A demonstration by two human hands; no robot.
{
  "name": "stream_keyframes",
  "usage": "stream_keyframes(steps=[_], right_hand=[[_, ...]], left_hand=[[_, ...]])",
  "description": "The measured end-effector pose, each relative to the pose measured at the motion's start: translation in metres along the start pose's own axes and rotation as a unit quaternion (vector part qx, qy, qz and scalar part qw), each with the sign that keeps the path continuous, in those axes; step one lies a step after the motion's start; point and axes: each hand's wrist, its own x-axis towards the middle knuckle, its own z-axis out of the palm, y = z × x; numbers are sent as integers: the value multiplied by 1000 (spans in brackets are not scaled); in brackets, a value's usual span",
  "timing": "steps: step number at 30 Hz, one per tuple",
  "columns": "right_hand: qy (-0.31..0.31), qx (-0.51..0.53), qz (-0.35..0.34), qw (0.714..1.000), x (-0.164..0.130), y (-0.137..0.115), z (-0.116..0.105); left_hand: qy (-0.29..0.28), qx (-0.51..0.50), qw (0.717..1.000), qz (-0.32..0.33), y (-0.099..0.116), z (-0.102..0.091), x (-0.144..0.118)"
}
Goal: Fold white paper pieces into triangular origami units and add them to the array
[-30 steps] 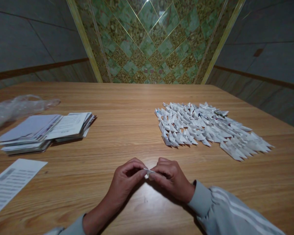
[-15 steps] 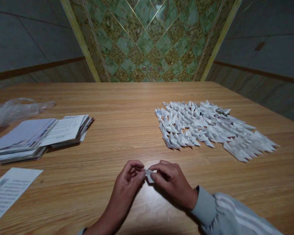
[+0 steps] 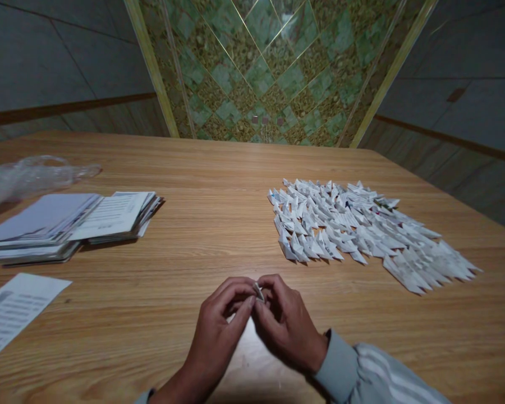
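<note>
I judge this to be a creasing or shaping step: I hold a small piece of paper (image 3: pixel 258 291) between the fingertips of my left hand (image 3: pixel 223 317) and my right hand (image 3: pixel 292 322), just above the near part of the table (image 3: pixel 210 230). Both hands are closed on it, thumb against fingers, and their tips nearly meet. My fingers hide most of the paper, so I cannot tell which fold I am working. The next move seems to call for a light, even pinch from both sides, lest the paper crumple. My wrists angle inward from either side, fingers curled, thumbs toward me. The folded paper pieces (image 3: pixel 364 241) lie beyond my right hand; the paper stacks (image 3: pixel 109 219) sit well apart on the left.
</note>
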Motion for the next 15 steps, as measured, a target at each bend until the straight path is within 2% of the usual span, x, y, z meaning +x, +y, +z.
stream_keyframes(steps=[10, 13, 15], right_hand=[[-66, 37, -32, 997, 1, 5, -8], [-61, 49, -15, 997, 1, 3, -9], [-58, 82, 19, 995, 1, 1, -9]], left_hand=[[-2, -143, 978, -150, -2, 5, -5], [-16, -175, 969, -171, -4, 5, -6], [-28, -191, 966, -173, -6, 4, -6]])
